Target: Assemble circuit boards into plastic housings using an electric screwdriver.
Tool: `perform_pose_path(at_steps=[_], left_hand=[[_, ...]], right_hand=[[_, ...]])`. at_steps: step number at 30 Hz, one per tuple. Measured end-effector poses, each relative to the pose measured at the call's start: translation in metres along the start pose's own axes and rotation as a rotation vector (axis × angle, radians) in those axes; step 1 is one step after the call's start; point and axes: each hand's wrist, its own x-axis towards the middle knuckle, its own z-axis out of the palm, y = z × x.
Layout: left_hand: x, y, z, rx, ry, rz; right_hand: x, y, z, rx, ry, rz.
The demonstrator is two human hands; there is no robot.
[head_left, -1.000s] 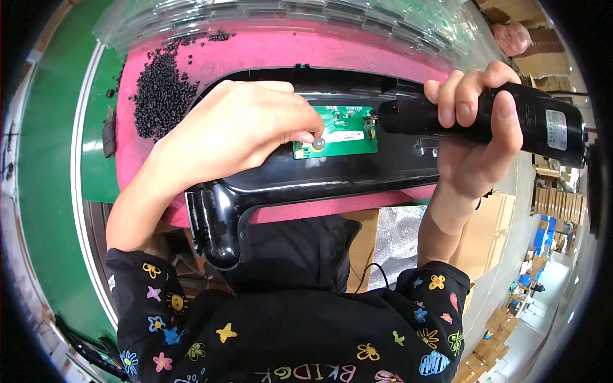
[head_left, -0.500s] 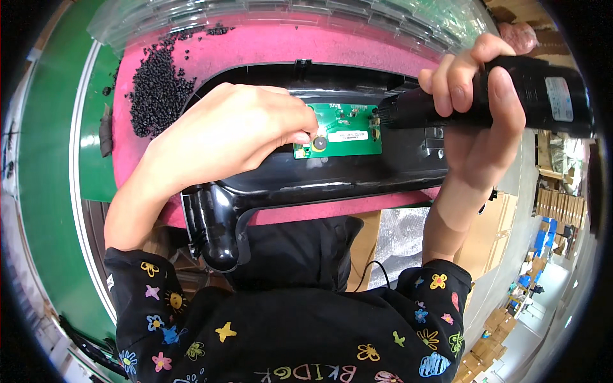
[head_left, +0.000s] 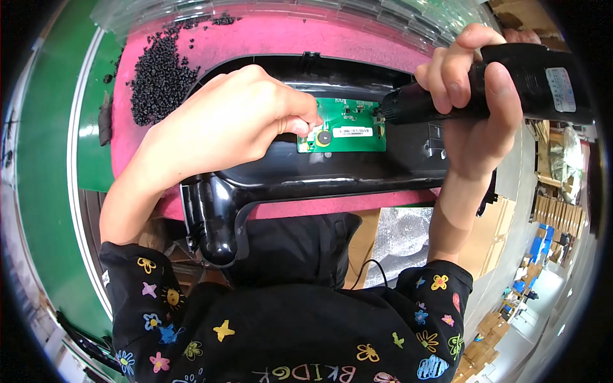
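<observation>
One pink mat (head_left: pixel 268 45) on green table (head_left: pixel 45 159), cartons (head_left: pixel 549 210) right.

A factory assembly floor is shown: a pink-matted bench (head_left: pixel 268 45) strewn with black plastic pellets (head_left: pixel 159 80), stacked cardboard boxes (head_left: pixel 549 210) seen beyond.

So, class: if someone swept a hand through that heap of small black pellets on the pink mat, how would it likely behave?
The black pellets would probably scatter, not move together: they lie loose, with strays already around the heap. Being small and rounded, they may roll across the pink mat. Each likely weighs little.
</observation>
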Motion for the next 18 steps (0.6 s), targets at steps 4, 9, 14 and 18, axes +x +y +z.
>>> perform_pose_path(at_steps=[4,9,14,18], left_hand=[[0.002,-0.003,-0.001,-0.024,-0.052,-0.052],[0.005,-0.008,0.002,-0.055,-0.026,-0.036],[0.007,-0.013,0.001,-0.038,-0.002,0.001],[0.005,-0.011,0.002,-0.121,0.016,0.012]], right_hand=[[0.009,0.008,-0.012,0.011,-0.164,-0.032],[0.018,0.013,-0.021,0.107,-0.357,-0.025],[0.01,0.009,0.0,-0.029,-0.044,0.012],[0.005,-0.008,0.014,0.231,-0.086,-0.141]])
